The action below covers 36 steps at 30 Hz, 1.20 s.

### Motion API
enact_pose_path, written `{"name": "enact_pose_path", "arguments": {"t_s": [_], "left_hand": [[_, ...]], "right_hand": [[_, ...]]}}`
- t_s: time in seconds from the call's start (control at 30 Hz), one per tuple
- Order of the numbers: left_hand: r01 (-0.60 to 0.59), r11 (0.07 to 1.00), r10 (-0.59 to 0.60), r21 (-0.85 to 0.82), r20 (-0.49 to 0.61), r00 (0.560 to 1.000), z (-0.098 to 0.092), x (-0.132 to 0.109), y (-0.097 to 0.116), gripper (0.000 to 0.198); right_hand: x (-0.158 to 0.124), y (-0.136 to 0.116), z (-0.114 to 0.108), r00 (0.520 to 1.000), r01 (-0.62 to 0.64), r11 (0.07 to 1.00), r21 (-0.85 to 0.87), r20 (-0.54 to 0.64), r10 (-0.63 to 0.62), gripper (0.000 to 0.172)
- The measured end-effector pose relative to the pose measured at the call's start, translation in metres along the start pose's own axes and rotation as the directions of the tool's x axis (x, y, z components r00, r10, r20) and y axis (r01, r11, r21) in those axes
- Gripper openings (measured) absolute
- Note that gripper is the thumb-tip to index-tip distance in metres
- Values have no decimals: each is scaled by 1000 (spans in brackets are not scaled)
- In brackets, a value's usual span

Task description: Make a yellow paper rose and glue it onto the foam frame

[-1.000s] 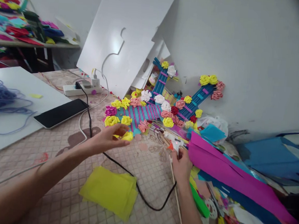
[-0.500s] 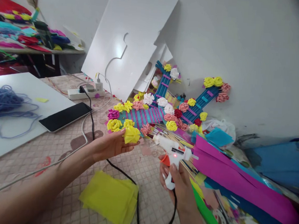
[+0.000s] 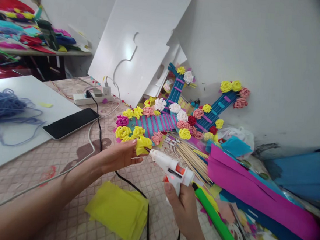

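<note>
My left hand (image 3: 118, 156) holds a yellow paper flower (image 3: 142, 146) between its fingers, near the front edge of a blue and pink flower-covered piece (image 3: 154, 125). My right hand (image 3: 182, 207) is wrapped round the handle of a white glue gun (image 3: 170, 165). The gun's nozzle points left and meets the flower's right side; whether glue is coming out cannot be seen. Below my left hand lies a stack of yellow paper sheets (image 3: 119, 213) on the patterned tabletop.
A black phone (image 3: 71, 123), a power strip (image 3: 93, 99) and cables lie to the left, beside blue yarn (image 3: 3, 107) on a white board. Wooden sticks (image 3: 192, 159), magenta paper (image 3: 248, 190) and a green tool (image 3: 214, 216) are at the right.
The glue gun has tilted and come left and slightly down, so its nozzle now reaches the yellow flower. My left hand stays nearly in place with the flower.
</note>
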<state>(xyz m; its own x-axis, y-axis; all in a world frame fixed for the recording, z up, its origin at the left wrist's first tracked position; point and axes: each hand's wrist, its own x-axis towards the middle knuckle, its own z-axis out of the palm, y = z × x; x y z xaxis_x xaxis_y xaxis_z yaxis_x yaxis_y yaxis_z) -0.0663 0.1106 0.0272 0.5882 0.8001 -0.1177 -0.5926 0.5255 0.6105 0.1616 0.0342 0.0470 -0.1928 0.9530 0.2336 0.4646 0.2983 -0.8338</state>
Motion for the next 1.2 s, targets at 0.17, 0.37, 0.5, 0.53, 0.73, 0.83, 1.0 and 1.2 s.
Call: {"name": "enact_pose_path", "arguments": {"t_s": [0.17,0.37,0.5,0.53,0.73,0.83,1.0,1.2], "left_hand": [[38,999,-37,26,-16,999,-1,0,-1,37],[9,1000,-9,-1,9,1000,-2,0,0,33],[-19,1000,19,-24,3,1000,0,-1,2,32],[-25,999,25,-32,5,1000,1,-1,2,31],[12,999,-14,-30,-43,999,4,-1,-1,29],[39,999,-38,3,-62,997,4,-1,-1,35],[25,1000,-25,5,-39,999,4,-2,-1,35],[-22,1000,22,-3,-8,1000,1,-2,0,27]], "right_hand": [[0,2,-1,1000,-5,998,-58,-25,4,26],[0,4,-3,999,-33,997,-71,-41,30,28],[-1,3,-3,1000,-21,996,-89,-15,20,26],[-2,3,-3,1000,-16,995,-95,6,17,24],[-2,-1,-1,1000,-7,997,-71,30,9,21],[-2,-1,-1,1000,-24,998,-63,-3,23,22],[-3,1,-2,999,-30,998,-64,15,31,24],[-2,2,-4,998,-43,995,-93,39,47,27]]}}
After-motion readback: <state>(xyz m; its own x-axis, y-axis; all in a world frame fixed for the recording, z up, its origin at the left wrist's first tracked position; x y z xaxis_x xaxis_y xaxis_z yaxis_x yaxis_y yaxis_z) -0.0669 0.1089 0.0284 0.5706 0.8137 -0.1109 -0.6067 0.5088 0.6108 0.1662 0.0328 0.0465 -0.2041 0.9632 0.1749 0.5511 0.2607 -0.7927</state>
